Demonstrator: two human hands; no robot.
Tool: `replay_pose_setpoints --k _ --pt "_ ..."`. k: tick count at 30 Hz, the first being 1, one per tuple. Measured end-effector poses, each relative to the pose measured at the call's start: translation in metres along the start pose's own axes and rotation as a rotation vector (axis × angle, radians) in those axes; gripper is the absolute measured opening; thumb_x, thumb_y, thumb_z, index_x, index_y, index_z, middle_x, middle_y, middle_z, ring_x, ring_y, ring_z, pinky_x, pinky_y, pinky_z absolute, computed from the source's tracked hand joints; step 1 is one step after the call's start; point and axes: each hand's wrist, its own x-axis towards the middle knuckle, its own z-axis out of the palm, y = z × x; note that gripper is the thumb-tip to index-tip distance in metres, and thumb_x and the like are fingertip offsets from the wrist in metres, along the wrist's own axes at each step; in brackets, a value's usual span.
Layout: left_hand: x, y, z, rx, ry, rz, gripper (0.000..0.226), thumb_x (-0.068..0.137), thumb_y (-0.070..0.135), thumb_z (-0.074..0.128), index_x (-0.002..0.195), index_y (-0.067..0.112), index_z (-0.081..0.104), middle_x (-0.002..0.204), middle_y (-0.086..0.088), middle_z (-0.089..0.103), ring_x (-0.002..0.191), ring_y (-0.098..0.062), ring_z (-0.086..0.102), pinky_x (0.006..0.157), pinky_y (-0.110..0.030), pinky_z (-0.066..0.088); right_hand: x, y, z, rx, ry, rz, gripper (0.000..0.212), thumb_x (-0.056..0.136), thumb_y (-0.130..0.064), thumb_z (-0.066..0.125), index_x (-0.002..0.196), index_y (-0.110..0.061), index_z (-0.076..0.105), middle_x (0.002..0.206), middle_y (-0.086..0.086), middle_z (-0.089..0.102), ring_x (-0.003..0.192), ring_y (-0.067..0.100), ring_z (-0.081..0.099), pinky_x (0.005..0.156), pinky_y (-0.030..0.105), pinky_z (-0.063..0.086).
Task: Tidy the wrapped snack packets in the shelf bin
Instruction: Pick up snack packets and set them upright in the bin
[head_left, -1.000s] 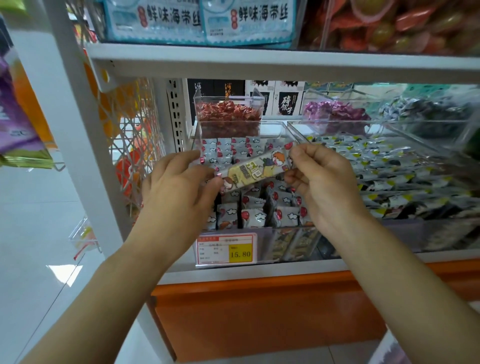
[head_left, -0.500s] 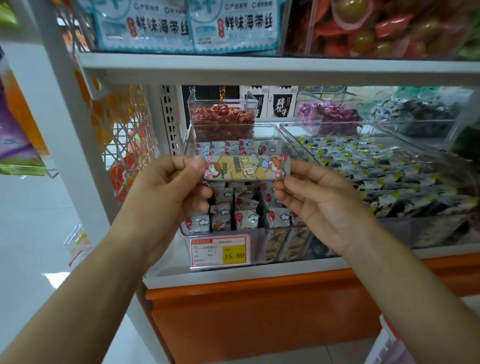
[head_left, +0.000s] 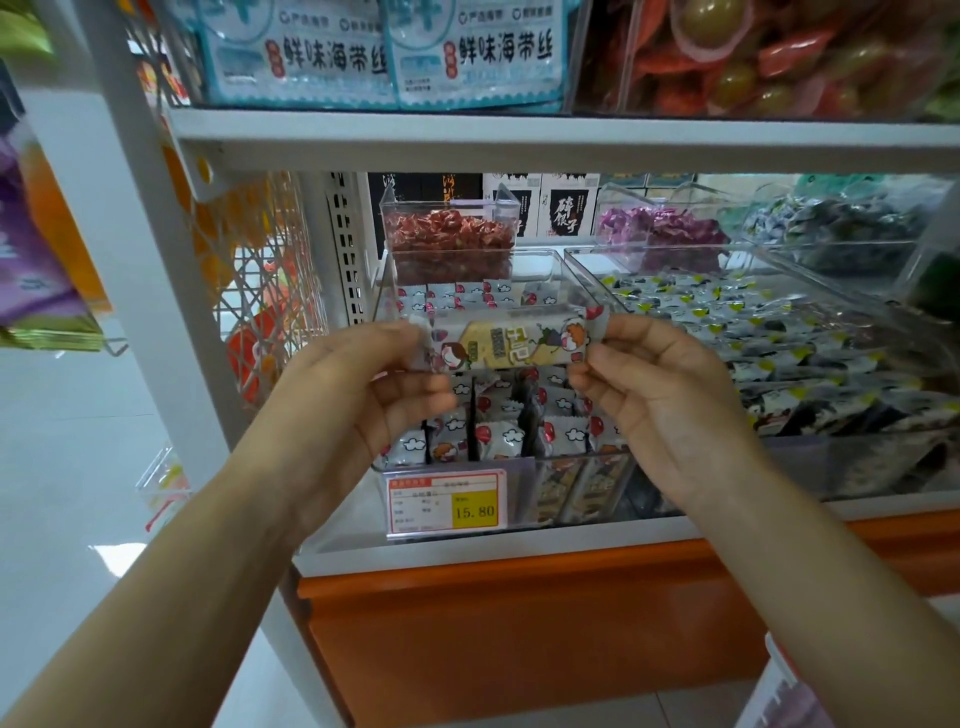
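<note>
Levelled from tilted, snack packet (head_left: 511, 343) pinched between left hand (head_left: 358, 400) and right hand (head_left: 662, 397) fingers (head_left: 605, 358), above price tag (head_left: 447, 501) "15.80".

One left hand (head_left: 358, 400) and one right hand (head_left: 665, 395) are gripping one long snack packet (head_left: 511, 343). One price tag (head_left: 447, 501) is showing below, two blue bags (head_left: 296, 52) (head_left: 478, 52) above.
</note>
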Motion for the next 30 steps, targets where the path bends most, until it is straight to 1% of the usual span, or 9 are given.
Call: replay_pose_setpoints --k 2,5,8,10,11,15,20,24,30 --pt "-0.001 0.000 0.000 0.112 -0.015 0.000 0.027 0.075 0.028 0.062 0.085 0.004 0.068 0.081 -0.013 0.064 0.064 -0.014 0.065 0.058 -0.019 0.054 -0.001 0.000 0.000 -0.070 -0.001 -0.053 0.021 0.083 0.013 0.052 0.086 -0.006 0.063 0.070 0.003 0.064 0.061 0.013 0.065 0.062 0.021 0.054" --pt "-0.005 0.000 0.002 0.213 -0.038 0.016 0.023 0.069 0.030 0.062 0.077 0.011 0.074 0.081 -0.009 0.069 0.067 -0.013 0.065 0.059 -0.017 0.054 -0.001 0.001 0.000 -0.202 -0.017 -0.100 0.027 0.085 0.010 0.054 0.079 -0.013 0.067 0.072 0.002 0.067 0.068 0.015 0.066 0.065 0.023 0.054" --pt "-0.005 -0.001 0.000 0.238 -0.043 0.040 0.027 0.069 0.027 0.061 0.087 0.010 0.072 0.091 -0.013 0.070 0.073 -0.016 0.066 0.063 -0.017 0.054 -0.002 0.000 0.002 -0.214 -0.048 -0.089 0.028 0.085 -0.004 0.060 0.066 -0.022 0.071 0.073 -0.002 0.069 0.073 0.016 0.067 0.063 0.025 0.055" --pt "-0.005 -0.002 -0.001 0.283 -0.038 0.066 0.031 0.072 0.026 0.062 0.096 0.011 0.070 0.098 -0.013 0.071 0.082 -0.020 0.068 0.068 -0.020 0.056 -0.004 0.001 0.002 -0.255 -0.073 -0.100 0.007 0.078 -0.022 0.067 0.072 -0.021 0.070 0.075 -0.002 0.068 0.071 0.015 0.066 0.064 0.029 0.056" --pt "-0.005 -0.002 0.000 0.317 -0.035 0.083 0.031 0.074 0.025 0.061 0.101 0.011 0.069 0.099 -0.011 0.071 0.086 -0.021 0.069 0.072 -0.021 0.056 -0.004 0.003 0.001 -0.314 -0.070 -0.117 0.009 0.075 -0.026 0.067 0.079 -0.018 0.069 0.076 -0.003 0.067 0.070 0.014 0.066 0.066 0.033 0.057" --pt "-0.008 -0.001 0.002 0.468 -0.026 0.168 0.034 0.082 0.018 0.061 0.116 0.022 0.063 0.099 -0.009 0.070 0.083 -0.013 0.070 0.079 -0.021 0.055 -0.005 0.002 0.002 -0.403 -0.081 -0.128 0.014 0.086 -0.013 0.062 0.098 -0.016 0.070 0.088 -0.003 0.071 0.078 0.019 0.069 0.072 0.036 0.058" --pt "-0.010 0.000 0.003 0.558 -0.057 0.250 0.032 0.081 0.016 0.064 0.108 0.034 0.064 0.100 -0.010 0.068 0.082 -0.012 0.069 0.081 -0.022 0.054 -0.004 0.003 0.002 -0.495 -0.060 -0.159 0.013 0.084 -0.018 0.065 0.093 -0.024 0.073 0.094 -0.003 0.071 0.091 0.016 0.067 0.079 0.037 0.056" --pt "-0.010 -0.002 0.005 0.669 -0.075 0.316 0.036 0.078 0.018 0.068 0.105 0.041 0.063 0.087 0.008 0.064 0.085 -0.005 0.064 0.069 -0.010 0.051 -0.004 0.003 0.003 -0.534 -0.012 -0.223 0.012 0.084 -0.019 0.064 0.076 -0.026 0.070 0.079 -0.005 0.068 0.071 0.002 0.061 0.061 0.014 0.048" --pt "-0.013 -0.004 0.009 0.748 -0.069 0.305 0.027 0.081 0.024 0.065 0.103 0.039 0.062 0.098 0.007 0.062 0.081 -0.004 0.065 0.062 -0.005 0.047 -0.006 0.002 0.004 -0.674 -0.002 -0.368 0.016 0.088 -0.016 0.062 0.071 -0.018 0.063 0.061 -0.007 0.057 0.058 -0.001 0.052 0.056 0.009 0.041"
